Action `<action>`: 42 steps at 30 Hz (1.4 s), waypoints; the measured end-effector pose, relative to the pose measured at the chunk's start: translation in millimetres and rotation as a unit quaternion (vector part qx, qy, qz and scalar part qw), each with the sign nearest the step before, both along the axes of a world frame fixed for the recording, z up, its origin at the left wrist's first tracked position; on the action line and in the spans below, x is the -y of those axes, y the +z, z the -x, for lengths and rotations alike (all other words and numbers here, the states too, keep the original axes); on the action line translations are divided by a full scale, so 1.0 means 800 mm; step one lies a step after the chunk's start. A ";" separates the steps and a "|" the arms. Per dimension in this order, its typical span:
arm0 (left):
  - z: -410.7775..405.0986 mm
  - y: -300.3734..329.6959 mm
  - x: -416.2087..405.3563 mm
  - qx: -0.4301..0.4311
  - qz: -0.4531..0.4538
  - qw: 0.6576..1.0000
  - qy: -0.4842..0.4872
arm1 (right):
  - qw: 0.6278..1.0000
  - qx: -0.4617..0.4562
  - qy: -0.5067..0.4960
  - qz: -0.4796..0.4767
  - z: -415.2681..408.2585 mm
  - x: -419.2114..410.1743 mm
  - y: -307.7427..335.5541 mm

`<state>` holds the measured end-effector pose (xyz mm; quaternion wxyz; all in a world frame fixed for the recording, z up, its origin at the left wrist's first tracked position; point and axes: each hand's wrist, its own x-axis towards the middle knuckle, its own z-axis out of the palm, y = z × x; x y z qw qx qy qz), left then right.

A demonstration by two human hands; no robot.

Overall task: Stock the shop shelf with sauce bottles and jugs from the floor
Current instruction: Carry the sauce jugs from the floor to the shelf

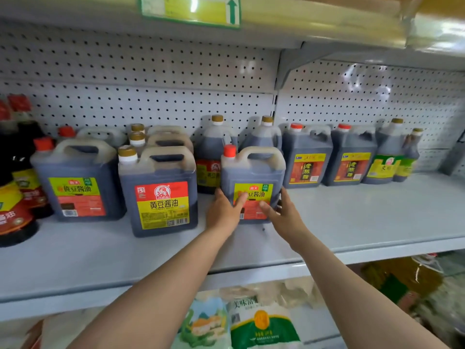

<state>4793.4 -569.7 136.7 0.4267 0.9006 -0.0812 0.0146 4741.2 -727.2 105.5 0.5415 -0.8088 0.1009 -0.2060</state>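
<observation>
Red-capped jug, full, dark: likely heavy, rigid, slick-sided. Left hand at its 8 o'clock, right hand at 4, fingers spread flat against it. Moulded top handle offers the safest hold.

Food bags lie beneath; price tag above.
</observation>
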 end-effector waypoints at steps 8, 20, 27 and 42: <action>0.036 0.004 -0.021 0.010 -0.011 0.999 0.035 | 0.997 -0.005 -0.004 0.079 0.040 -0.021 -0.010; 0.119 -0.004 -0.120 0.030 -0.032 0.996 0.083 | 0.995 0.024 0.018 0.098 0.100 -0.113 -0.021; 0.119 -0.005 -0.207 0.019 0.002 0.990 0.142 | 0.990 0.045 0.091 0.095 0.092 -0.198 -0.020; 0.041 0.006 -0.428 0.013 0.041 0.966 0.254 | 0.975 0.053 0.177 0.121 -0.013 -0.419 -0.033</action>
